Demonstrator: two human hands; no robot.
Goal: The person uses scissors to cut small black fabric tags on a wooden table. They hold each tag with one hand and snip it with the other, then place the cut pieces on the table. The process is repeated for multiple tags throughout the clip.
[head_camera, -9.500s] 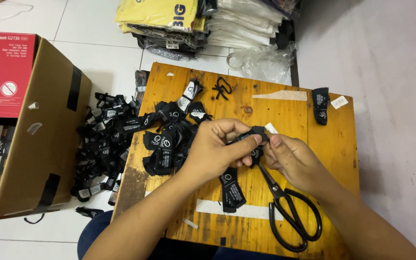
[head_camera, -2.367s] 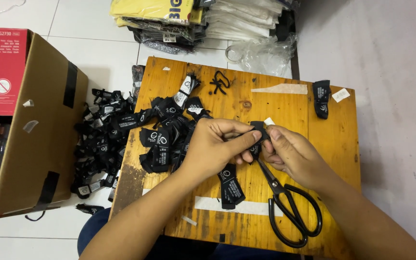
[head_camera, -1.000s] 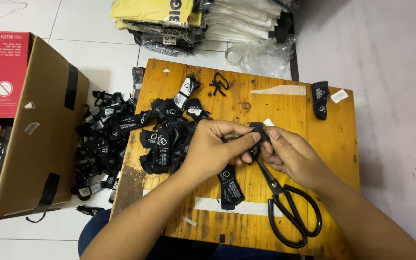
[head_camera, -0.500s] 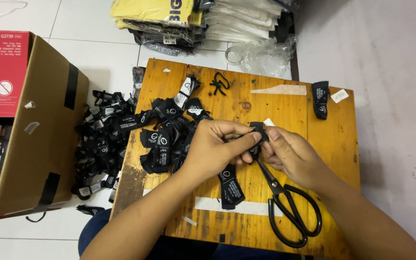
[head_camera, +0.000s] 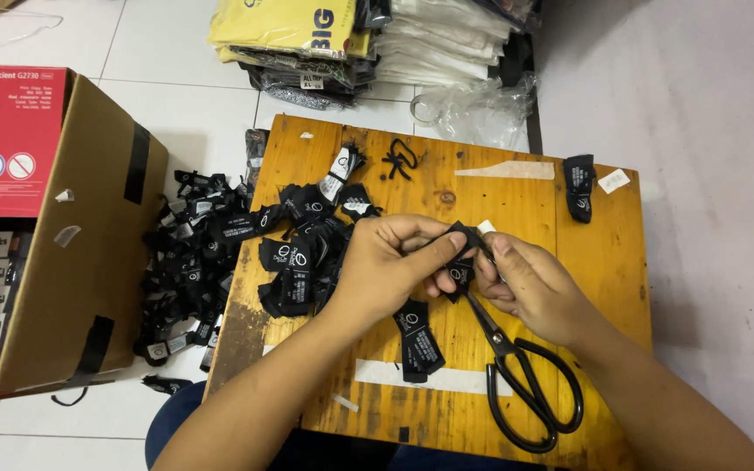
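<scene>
Both hands meet over the middle of a small wooden table (head_camera: 569,262). My left hand (head_camera: 390,266) and my right hand (head_camera: 534,288) pinch the same small black fabric label (head_camera: 462,253) between their fingertips. Just below them another black label (head_camera: 418,338) lies flat on the wood. A pile of black labels (head_camera: 303,253) sits on the table left of my left hand. Black scissors (head_camera: 525,384) lie on the table under my right wrist.
More black labels (head_camera: 189,262) are heaped on the tiled floor left of the table. An open cardboard box (head_camera: 54,227) stands at far left. Folded garments in plastic (head_camera: 368,39) are stacked beyond the table. A single black label (head_camera: 579,187) lies near the far right corner.
Nothing clear has changed. Both hands stay on the same label in the same spot.
</scene>
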